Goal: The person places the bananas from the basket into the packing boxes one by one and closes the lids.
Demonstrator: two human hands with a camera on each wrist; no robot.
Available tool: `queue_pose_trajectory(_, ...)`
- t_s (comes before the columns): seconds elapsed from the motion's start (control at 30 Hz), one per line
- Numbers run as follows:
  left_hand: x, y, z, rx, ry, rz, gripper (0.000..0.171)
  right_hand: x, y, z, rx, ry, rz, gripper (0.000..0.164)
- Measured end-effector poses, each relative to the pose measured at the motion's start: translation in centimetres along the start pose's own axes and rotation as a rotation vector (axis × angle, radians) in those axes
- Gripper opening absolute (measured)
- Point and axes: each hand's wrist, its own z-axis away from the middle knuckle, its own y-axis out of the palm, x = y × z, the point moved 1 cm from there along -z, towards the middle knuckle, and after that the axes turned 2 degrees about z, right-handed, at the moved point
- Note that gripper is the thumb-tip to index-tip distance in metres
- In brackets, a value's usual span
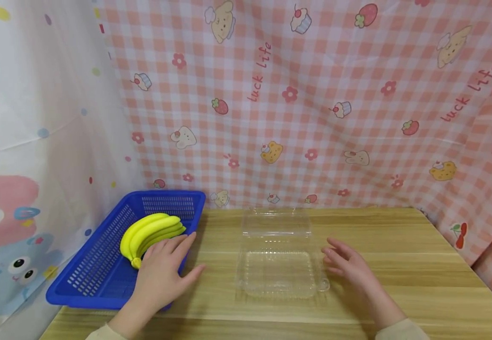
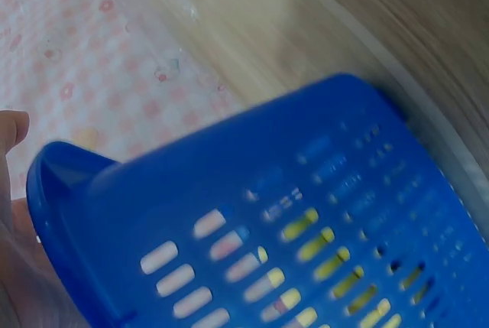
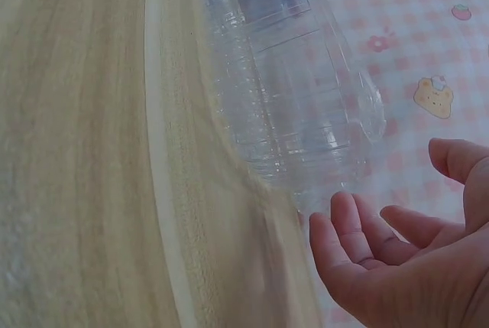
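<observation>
In the head view, a bunch of yellow bananas (image 1: 150,231) lies inside a blue plastic basket (image 1: 97,302) on the left. My left hand (image 1: 162,269) is over the basket's right side, just in front of the bananas, with its fingers spread and thumb out. The left wrist view shows the basket's slotted wall (image 2: 229,206), with yellow showing through the slots. A clear plastic clamshell box (image 1: 277,274) stands in the middle with its lid (image 1: 276,222) raised at the back. To its right my right hand (image 1: 349,264) hovers, fingers loosely bent and holding nothing.
Everything stands on a wooden tabletop (image 1: 399,264). A pink checked cloth (image 1: 297,127) hangs behind it, and a white printed curtain (image 1: 54,141) hangs along the left, close to the basket.
</observation>
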Motion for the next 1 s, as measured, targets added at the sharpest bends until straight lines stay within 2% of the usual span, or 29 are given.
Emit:
queue_pose_trajectory(0.17, 1.0, -0.5, -0.1, -0.034, 0.016, 0.0, 0.066, -0.3, 0.1, -0.5, 0.0, 0.028, -0.04, 0.059)
queue_pose_trajectory(0.53, 2.9, -1.8, -0.4, -0.041, -0.003, -0.015, 0.063, -0.4, 0.4, -1.2, 0.031, 0.061, -0.072, 0.062)
queue_pose_trajectory(1.0, 4.3, -3.4, -1.5, -0.044, -0.019, -0.046, 0.061, -0.2, 0.5, -1.5, 0.095, 0.085, -0.113, 0.06)
